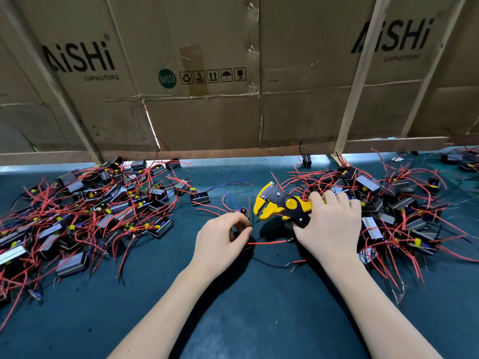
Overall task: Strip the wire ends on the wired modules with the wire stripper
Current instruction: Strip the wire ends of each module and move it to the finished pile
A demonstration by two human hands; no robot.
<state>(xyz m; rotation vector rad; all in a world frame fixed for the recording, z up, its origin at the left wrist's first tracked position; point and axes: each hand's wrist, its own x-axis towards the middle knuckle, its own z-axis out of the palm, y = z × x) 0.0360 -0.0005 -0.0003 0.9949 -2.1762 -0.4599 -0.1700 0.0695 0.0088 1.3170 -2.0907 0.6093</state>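
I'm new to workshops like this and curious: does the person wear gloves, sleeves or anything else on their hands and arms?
No. The left hand and the right hand are bare: no gloves, rings, watch or wrist strap show. Both forearms are uncovered right down to the picture's bottom edge, so no sleeve is in view. The fingernails look short and unpainted.

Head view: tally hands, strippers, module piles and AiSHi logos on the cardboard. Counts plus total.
Hands: 2, the left hand and the right hand
Wire stripper: 1
Module piles: 2, the left pile and the right pile
AiSHi logos: 2, the left logo and the right logo
Total: 7
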